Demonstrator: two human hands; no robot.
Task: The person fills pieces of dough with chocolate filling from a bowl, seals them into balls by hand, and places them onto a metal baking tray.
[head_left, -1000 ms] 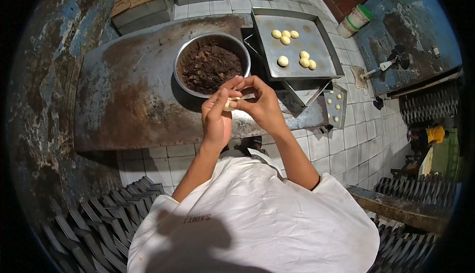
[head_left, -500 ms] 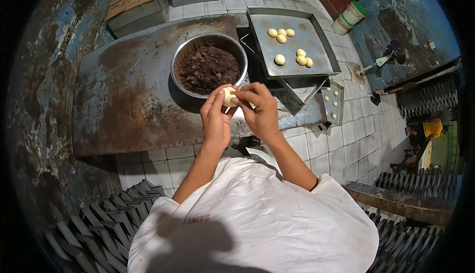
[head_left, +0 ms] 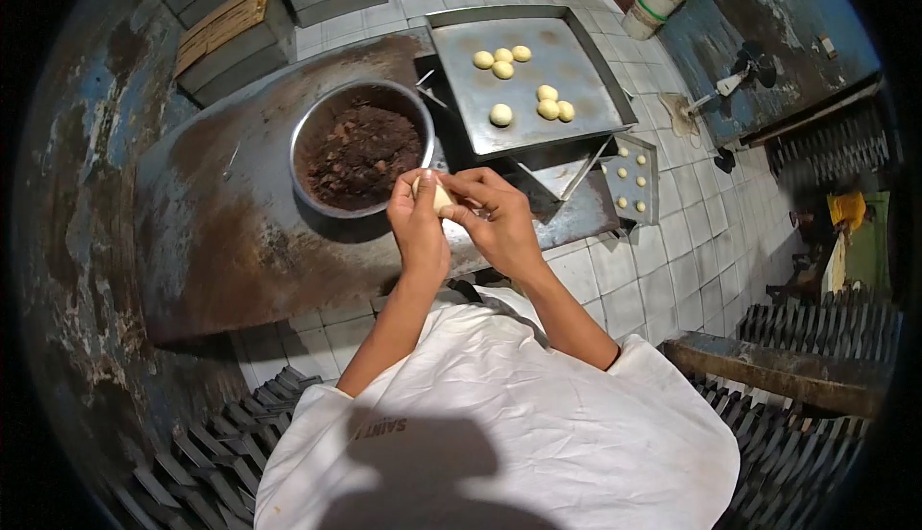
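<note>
The hands have turned a little since half a second ago, and the dough ball is now more hidden between them. The left hand (head_left: 420, 228) is curled around the dough ball (head_left: 442, 198), with its fingers up along one side. The right hand (head_left: 499, 225) pinches the ball from the other side with its fingertips. Both hands are mostly closed on it. They are held just over the rusty metal table (head_left: 230, 232). Just past the hands sits a metal bowl (head_left: 305, 136) full of dark brown filling (head_left: 360, 151). Farther back is a flat tray (head_left: 567, 79) with seven finished balls (head_left: 500, 114) on it. A small tray (head_left: 630, 180) sits lower on the right.
</note>
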